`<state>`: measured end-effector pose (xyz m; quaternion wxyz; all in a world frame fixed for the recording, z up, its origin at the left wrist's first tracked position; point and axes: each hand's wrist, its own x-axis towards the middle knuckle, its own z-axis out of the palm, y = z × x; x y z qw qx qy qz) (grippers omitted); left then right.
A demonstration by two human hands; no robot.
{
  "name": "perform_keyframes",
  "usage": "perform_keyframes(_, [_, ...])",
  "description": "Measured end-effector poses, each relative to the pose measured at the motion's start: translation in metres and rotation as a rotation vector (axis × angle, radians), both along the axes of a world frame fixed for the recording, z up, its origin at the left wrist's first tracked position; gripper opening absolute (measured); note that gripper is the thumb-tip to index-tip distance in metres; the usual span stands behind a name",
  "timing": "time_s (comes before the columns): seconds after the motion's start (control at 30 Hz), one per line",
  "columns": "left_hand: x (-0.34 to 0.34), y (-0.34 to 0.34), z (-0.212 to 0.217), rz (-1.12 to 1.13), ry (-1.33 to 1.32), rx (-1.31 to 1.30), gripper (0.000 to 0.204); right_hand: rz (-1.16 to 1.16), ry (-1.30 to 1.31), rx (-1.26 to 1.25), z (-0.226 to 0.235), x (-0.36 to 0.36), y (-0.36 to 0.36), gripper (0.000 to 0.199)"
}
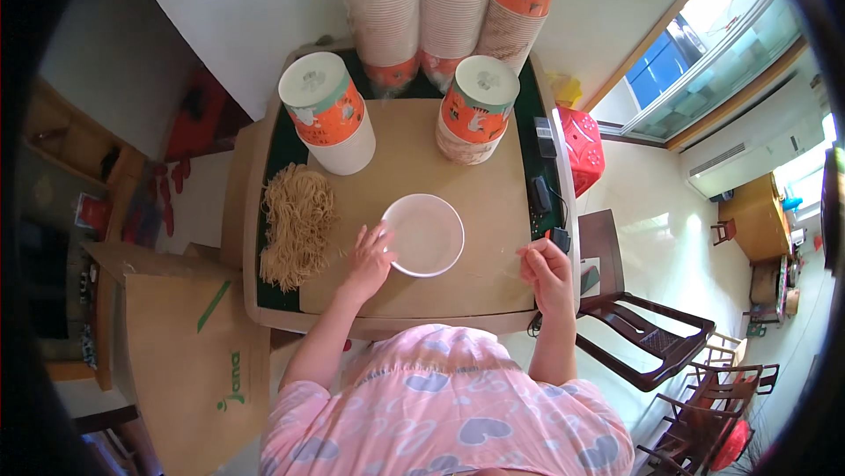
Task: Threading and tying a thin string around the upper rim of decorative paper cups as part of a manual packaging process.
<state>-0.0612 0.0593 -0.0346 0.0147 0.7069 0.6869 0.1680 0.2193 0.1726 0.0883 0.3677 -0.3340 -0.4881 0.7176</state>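
Note:
A white paper bowl stands upright on the cardboard sheet in front of me, and I look down into it. My left hand is at its left rim, fingers curled over the edge and gripping it. To the right of the bowl, my right hand is raised with thumb and forefinger pinched together; anything between them is too thin to make out. Left of the bowl lies a bundle of tan strings, loose ends trailing onto the cardboard.
Behind the bowl stand an orange-patterned bowl stack and a second stack. Tall bagged stacks line the back. Black adapters lie along the right edge. A cardboard box is at left; a dark chair stands at right.

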Motion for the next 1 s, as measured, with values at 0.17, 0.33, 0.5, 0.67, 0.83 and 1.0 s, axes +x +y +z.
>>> perform_keyframes(0.17, [0.013, 0.012, 0.036, 0.179, -0.522, -0.174, 0.008, 0.156, -0.165, 0.083, -0.032, -0.019, -0.008, 0.011])
perform_keyframes(0.33, [0.023, 0.016, 0.042, 0.31, -1.16, -0.177, 0.013, 0.206, -0.272, 0.288, -0.072, -0.072, -0.021, 0.014])
perform_keyframes(0.5, [0.025, 0.012, 0.034, 0.222, -1.238, -0.137, 0.016, 0.231, -0.36, 0.393, -0.091, -0.093, -0.023, 0.012])
perform_keyframes(0.67, [0.026, 0.012, 0.03, 0.274, -1.171, -0.164, 0.013, 0.195, -0.36, 0.449, -0.098, -0.097, -0.025, 0.01])
perform_keyframes(0.83, [0.021, 0.017, 0.025, 0.294, -1.154, -0.233, 0.013, 0.165, -0.288, 0.538, -0.107, -0.1, -0.026, 0.009])
perform_keyframes(1.0, [0.017, 0.023, 0.016, 0.307, -1.318, -0.245, 0.018, 0.133, -0.348, 0.761, -0.1, -0.098, -0.031, 0.011])
